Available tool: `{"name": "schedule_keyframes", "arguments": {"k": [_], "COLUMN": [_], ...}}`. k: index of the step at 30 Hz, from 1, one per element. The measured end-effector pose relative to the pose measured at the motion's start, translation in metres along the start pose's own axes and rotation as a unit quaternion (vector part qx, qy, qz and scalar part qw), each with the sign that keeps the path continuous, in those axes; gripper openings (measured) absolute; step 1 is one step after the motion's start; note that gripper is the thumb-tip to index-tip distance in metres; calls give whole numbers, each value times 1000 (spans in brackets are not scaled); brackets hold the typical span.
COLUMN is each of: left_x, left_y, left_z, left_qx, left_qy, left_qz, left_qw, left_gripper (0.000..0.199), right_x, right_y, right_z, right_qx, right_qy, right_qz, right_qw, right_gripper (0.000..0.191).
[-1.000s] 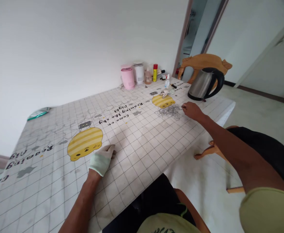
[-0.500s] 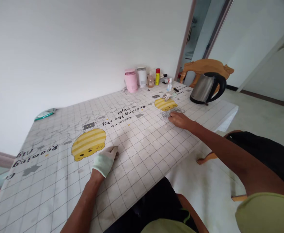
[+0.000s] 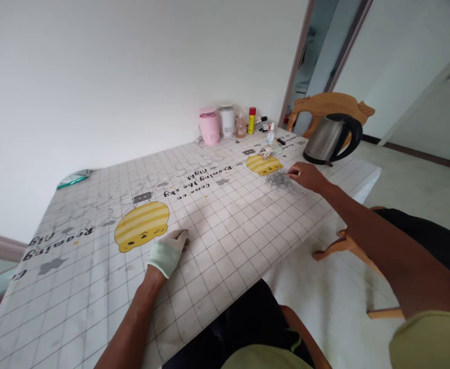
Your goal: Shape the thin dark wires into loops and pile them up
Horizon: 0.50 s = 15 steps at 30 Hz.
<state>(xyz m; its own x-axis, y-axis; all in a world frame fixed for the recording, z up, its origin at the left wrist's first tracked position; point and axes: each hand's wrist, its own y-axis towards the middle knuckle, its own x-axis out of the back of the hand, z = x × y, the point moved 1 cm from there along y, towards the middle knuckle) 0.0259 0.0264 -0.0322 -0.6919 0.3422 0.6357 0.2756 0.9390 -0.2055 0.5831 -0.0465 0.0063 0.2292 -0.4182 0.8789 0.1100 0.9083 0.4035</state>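
Observation:
My left hand [image 3: 170,251], in a white and pale green work glove, rests closed on the tablecloth [image 3: 225,241] beside a printed yellow bear balloon [image 3: 142,225]. Whether anything is inside its curled fingers is hidden. My bare right hand [image 3: 306,177] reaches across to the far right part of the table, thumb and fingers pinched together at the right edge of a loose tangle of thin grey strands [image 3: 279,180]. The tangle lies by a second printed balloon [image 3: 262,164]. A crumpled pale glove [image 3: 270,151] lies just behind it.
A steel kettle [image 3: 326,141] with a black handle stands right of my right hand. Along the wall are a pink canister [image 3: 209,128], a white canister [image 3: 227,122] and small bottles. A green-edged packet [image 3: 73,179] lies at far left. A wooden chair [image 3: 328,102] stands behind the kettle.
My right hand has moved right and slightly away from me. The grey tangle has shifted right and looks denser. My left hand stays in place.

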Motion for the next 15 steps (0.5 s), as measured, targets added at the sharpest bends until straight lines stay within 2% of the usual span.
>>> {"name": "schedule_keyframes", "arguments": {"k": [4,7,10,13,15], "left_x": [3,3,3,2,2], "left_y": [-7,-9,-8,-6,-6], "left_z": [-12,-14,-12,-11,-11], "left_qx": [6,8,3,6,11], "left_qy": [-7,-4,7,0,-7], "left_qz": [0,-4,-7,-6,-7], "left_qw": [1000,1000,1000,1000,1000], "left_gripper": [35,34,34,34,36], "right_x": [1,1,4,10,16], "right_y": [-4,-9,-15,-19,-21], "right_z": [-2,-1,-3,-5,-3], "right_qx": [3,50,61,39,12], "right_qy": [47,22,-52,-105,-99], "right_qz": [135,227,233,203,166], "right_qw": [990,972,969,973,981], "right_gripper": [15,8,5,5,6]}}
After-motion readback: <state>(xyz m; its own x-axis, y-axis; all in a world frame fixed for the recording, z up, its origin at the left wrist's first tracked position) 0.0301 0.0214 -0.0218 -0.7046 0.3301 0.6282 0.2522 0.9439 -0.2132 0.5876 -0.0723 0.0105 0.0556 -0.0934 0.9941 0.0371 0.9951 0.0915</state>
